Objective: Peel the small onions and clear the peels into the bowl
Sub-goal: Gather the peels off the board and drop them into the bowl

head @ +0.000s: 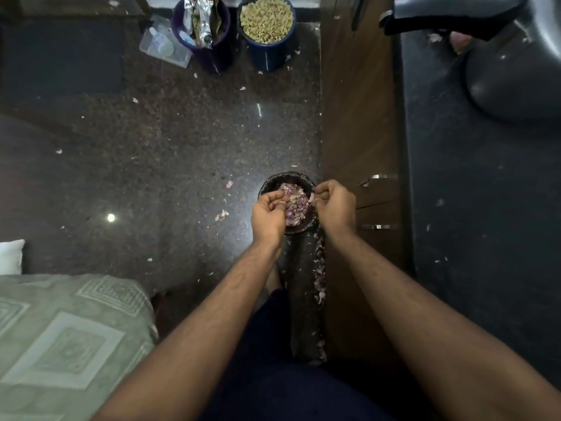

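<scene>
Both hands are working over the dark bowl [267, 185] of purple peels [294, 202] on the near floor: the left hand [268, 212] is curling round something small, probably an onion; the right hand [332, 202] is pinching a pale peel scrap [311, 197], seemingly stripping skin, next to be dropped into the bowl

left: open floor [151, 153] | right: wooden cabinet [358, 117] beside bowl [274, 181] | far: 2 containers [266, 28]

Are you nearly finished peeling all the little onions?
Partway, it seems. The dark bowl already holds a heap of purple peels. Right now the left hand and right hand work over it, each pinching something small; whether it is onion or peel is unclear. Left to do: scattered peel bits on the floor and more along the dark strip need clearing.
</scene>
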Tool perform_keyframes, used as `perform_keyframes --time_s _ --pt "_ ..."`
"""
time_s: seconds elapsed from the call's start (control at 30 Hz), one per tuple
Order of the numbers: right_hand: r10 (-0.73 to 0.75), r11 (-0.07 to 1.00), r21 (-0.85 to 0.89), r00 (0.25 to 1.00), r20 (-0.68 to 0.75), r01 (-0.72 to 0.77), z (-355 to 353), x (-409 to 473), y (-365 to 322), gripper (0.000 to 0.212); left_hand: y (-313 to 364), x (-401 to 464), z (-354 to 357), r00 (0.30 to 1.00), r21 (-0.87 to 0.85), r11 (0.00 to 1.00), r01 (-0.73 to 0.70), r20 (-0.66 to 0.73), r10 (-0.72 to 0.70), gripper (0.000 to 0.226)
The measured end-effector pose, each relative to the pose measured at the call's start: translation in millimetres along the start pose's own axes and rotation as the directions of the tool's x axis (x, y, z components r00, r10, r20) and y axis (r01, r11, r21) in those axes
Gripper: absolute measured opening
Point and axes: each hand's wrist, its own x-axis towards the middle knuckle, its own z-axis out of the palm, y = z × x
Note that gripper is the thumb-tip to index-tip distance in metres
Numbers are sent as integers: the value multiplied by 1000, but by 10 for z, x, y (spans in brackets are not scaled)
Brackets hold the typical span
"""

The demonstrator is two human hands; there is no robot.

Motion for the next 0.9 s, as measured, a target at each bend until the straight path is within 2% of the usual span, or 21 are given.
perform_keyframes --time_s 0.1,0.17,0.27,0.33,0.37,0.5,0.63,0.73,0.83,0.9 --pt "-159 986 -65 985 -58 156 -38 -26 -36 25 -81 -65 -34 999 -18 1000 -12 -30 11 23" --pt "-209 974 -109 976 -67 201 -45 -8 -48 27 -128 -128 -50 999 -13 1000 -25 -41 24 23" --pt "-161 970 -174 985 64 169 -28 -22 -59 22 -196 -186 -110 997 42 997 -61 -36 63 24" --pt "-73 964 -239 981 181 116 -24 -82 -60 35 -197 -210 -160 995 100 990 -97 -18 99 29" --pt "-50 966 -239 980 194 96 -36 -141 -65 37 -179 -225 -184 994 119 987 -111 -7 112 31" --pt "-45 987 -152 993 112 62 -86 -339 -50 32 -68 -314 -256 983 165 969 -183 59 176 35" --pt "-143 987 -76 989 -25 141 -116 -511 -147 29 -11 -407 -400 962 228 936 -268 116 247 39" --pt "-195 980 -47 975 -107 191 -131 -655 -219 27 3 -477 -570 952 263 915 -307 100 291 37" --pt "-161 987 -2 984 -69 162 -107 -729 -267 24 41 -536 -697 941 260 904 -338 82 328 36" --pt "-117 993 2 993 12 117 -84 -792 -282 35 83 -617 -756 935 241 903 -355 83 345 35"
